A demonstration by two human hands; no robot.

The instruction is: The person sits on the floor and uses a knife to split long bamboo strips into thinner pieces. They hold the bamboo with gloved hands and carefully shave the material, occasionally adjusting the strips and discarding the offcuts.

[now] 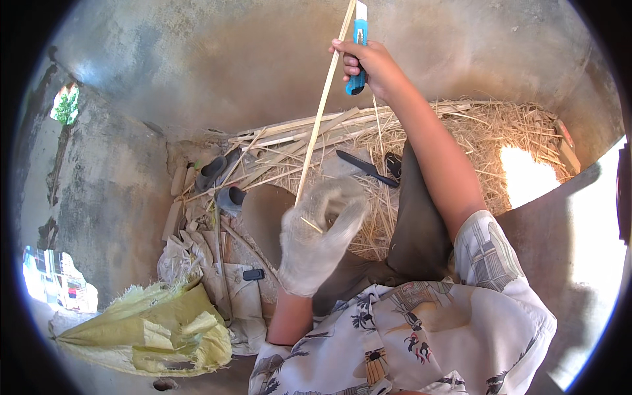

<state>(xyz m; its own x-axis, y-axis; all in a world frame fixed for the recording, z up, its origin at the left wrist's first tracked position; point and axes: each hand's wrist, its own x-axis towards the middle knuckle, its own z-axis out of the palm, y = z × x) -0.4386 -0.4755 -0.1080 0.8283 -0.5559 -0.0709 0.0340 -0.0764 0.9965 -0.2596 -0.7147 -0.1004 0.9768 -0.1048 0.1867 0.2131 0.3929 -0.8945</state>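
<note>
My left hand (316,237), in a whitish work glove, is closed round the lower end of a long thin pale strip (318,122) that looks like bamboo. A short end of it shows below the glove's fingers. The strip slants up and to the right. Higher up, my bare right hand (374,62) grips a blue utility knife (359,36), held upright. The thumb and index finger of that hand also touch the strip, beside the knife. The strip's top end runs out of view.
Shavings (480,138) and long strips (289,135) cover the floor by the wall. A dark-bladed knife (367,168) lies beyond my knees. Grey cup-like pieces (230,198), a small black object (253,274) and a yellowish woven sack (145,332) are at left.
</note>
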